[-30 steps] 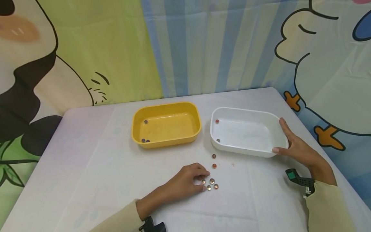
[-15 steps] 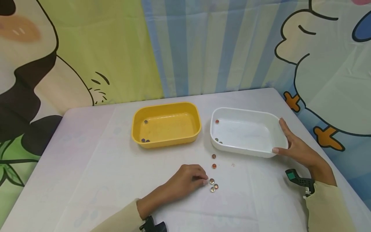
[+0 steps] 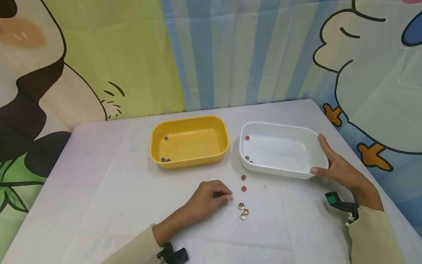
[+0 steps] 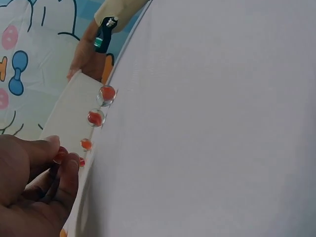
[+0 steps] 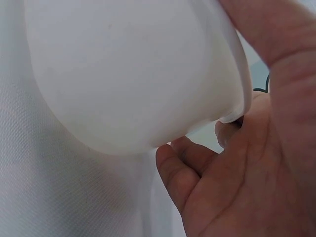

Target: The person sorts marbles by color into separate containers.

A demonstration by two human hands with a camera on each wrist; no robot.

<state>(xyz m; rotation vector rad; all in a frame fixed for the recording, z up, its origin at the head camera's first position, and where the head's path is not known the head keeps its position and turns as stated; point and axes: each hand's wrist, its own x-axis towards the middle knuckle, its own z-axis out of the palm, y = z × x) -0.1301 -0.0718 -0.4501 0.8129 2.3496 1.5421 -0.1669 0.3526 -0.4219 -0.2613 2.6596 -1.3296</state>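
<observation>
My left hand pinches a small clear glass marble with red inside between thumb and fingertip, to the left of the loose marbles. Nearest to it on the cloth are three marbles in a cluster, among them a pale one. Two reddish marbles, one of them orange-red, lie farther back toward the white tray. My right hand grips that tray at its right end, thumb at the near corner and a finger along the far side. Inside the tray, an orange marble and two duller ones sit at the left end.
A yellow tray stands left of the white one, with three dark marbles at its left side. A white cloth covers the table. Behind it hangs a cartoon-print curtain.
My left hand has picked a marble out of the cluster and drawn back to the left. A pale marble has shifted right, and marbles at the white tray's near left have rolled slightly.
</observation>
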